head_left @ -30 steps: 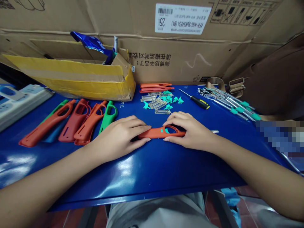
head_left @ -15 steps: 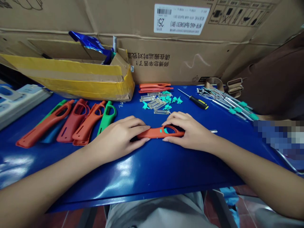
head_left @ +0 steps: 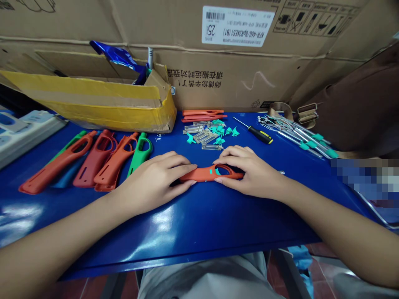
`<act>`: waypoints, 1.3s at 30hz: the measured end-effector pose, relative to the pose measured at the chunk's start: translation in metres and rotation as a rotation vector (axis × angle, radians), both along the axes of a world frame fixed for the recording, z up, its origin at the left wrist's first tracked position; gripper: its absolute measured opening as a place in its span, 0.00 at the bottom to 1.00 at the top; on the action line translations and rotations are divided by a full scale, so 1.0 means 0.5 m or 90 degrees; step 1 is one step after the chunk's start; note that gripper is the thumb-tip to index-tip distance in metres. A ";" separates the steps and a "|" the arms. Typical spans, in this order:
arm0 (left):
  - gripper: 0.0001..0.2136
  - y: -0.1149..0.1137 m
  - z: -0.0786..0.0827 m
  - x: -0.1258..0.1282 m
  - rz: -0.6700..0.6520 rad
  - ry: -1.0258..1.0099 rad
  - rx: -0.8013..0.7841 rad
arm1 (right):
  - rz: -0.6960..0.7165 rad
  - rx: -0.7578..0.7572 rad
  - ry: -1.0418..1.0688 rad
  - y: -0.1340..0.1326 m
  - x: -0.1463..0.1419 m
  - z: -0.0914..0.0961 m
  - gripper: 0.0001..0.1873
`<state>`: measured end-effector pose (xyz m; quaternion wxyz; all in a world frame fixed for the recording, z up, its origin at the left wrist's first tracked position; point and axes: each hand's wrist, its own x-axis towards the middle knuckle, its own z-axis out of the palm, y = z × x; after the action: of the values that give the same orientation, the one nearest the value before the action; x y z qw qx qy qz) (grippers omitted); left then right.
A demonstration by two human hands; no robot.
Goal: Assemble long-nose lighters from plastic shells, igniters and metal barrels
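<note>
From my remote seat, the head camera shows both hands closed on one orange lighter casing (head_left: pixel 207 173) that lies flat near the middle of the blue table (head_left: pixel 199 224). The left hand (head_left: pixel 156 176) pinches its narrow end between fingers and thumb, and the right hand (head_left: pixel 249 170) wraps the looped grip end. The casing is long, slim, matte orange plastic, with a teal trigger piece (head_left: pixel 217 171) showing inside the loop and a thin metal tip (head_left: pixel 281 172) poking out past the right hand. Behind the table stands a large cardboard carton (head_left: pixel 249 79) with a white label (head_left: pixel 237 25), upside down to me, on which I read "25" and "KFR-46G/BpR3AES1 (B1)" beside a barcode. Lower on the carton runs upside-down Chinese print that I cannot read fully. The tabletop is glossy and reflects light. To the left lies a row of empty shells (head_left: pixel 102 162), orange, red and green, and at the far left edge sits a white device (head_left: pixel 25 133). Further back I see stacked orange shells (head_left: pixel 202 115), clear plastic parts (head_left: pixel 204 135), small teal pieces (head_left: pixel 229 131), a black-and-yellow screwdriver (head_left: pixel 257 133) and a bundle of metal tubes (head_left: pixel 299 135) with teal ends. A yellow-taped cardboard box (head_left: pixel 102 99) holds a blue foil bag (head_left: pixel 121 58).
</note>
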<state>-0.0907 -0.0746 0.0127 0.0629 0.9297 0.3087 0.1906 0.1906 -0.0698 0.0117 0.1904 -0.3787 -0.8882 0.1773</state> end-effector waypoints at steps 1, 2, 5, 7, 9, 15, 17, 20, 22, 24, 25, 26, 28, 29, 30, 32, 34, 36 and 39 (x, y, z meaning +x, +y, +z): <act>0.13 0.000 0.000 0.000 -0.001 0.000 0.000 | 0.000 -0.001 0.000 0.000 0.000 0.000 0.14; 0.13 0.000 -0.001 0.000 -0.003 0.000 -0.001 | -0.001 -0.001 0.000 -0.001 0.000 0.001 0.14; 0.13 0.000 -0.003 0.000 -0.006 -0.002 0.000 | -0.001 -0.002 -0.002 -0.002 0.000 0.002 0.14; 0.12 -0.001 -0.004 0.000 -0.004 -0.001 0.001 | 0.000 -0.003 -0.009 -0.002 0.001 0.001 0.15; 0.12 -0.001 -0.004 -0.001 -0.003 0.003 0.001 | 0.000 -0.006 -0.019 -0.002 0.001 0.001 0.15; 0.12 -0.001 -0.003 -0.003 -0.006 0.009 -0.005 | 0.006 -0.023 -0.023 0.001 -0.002 -0.002 0.16; 0.12 0.000 -0.004 -0.003 -0.007 0.011 -0.009 | 0.006 -0.025 -0.020 0.001 -0.002 -0.003 0.16; 0.12 0.001 -0.006 -0.003 -0.004 0.013 -0.013 | 0.006 -0.021 -0.016 0.001 -0.001 -0.005 0.16; 0.12 0.002 -0.007 -0.002 -0.003 0.012 -0.012 | 0.007 -0.015 -0.015 0.000 0.001 -0.006 0.16; 0.12 0.001 -0.007 -0.001 -0.004 0.013 -0.012 | 0.008 -0.011 -0.016 0.000 0.001 -0.007 0.16; 0.12 0.001 -0.007 -0.001 -0.004 0.014 -0.011 | 0.009 -0.008 -0.018 -0.001 0.002 -0.007 0.17; 0.12 0.000 -0.008 -0.001 -0.004 0.013 -0.010 | 0.011 -0.004 -0.019 -0.001 0.002 -0.007 0.17; 0.12 -0.001 -0.008 -0.001 -0.003 0.010 -0.009 | 0.014 0.004 -0.021 -0.001 0.001 -0.007 0.17; 0.12 -0.001 -0.009 -0.001 -0.002 0.007 -0.009 | 0.014 0.007 -0.019 -0.001 0.001 -0.007 0.17; 0.12 -0.002 -0.010 -0.001 -0.001 0.005 -0.011 | 0.013 0.008 -0.018 -0.001 0.000 -0.007 0.17; 0.12 -0.002 -0.011 -0.001 0.003 -0.001 -0.017 | 0.007 0.002 -0.013 -0.001 -0.001 -0.008 0.18; 0.12 -0.002 -0.013 -0.001 0.006 -0.010 -0.021 | 0.001 -0.011 -0.006 -0.002 -0.003 -0.009 0.19; 0.12 -0.003 -0.014 0.000 0.007 -0.014 -0.024 | -0.004 -0.026 0.010 -0.002 -0.005 -0.011 0.19; 0.12 -0.006 -0.015 0.004 0.015 -0.009 -0.014 | -0.008 -0.039 0.036 -0.004 -0.006 -0.012 0.20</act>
<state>-0.0888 -0.0775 0.0050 0.0730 0.9240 0.3212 0.1943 0.1874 -0.0719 0.0058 0.2047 -0.3845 -0.8743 0.2141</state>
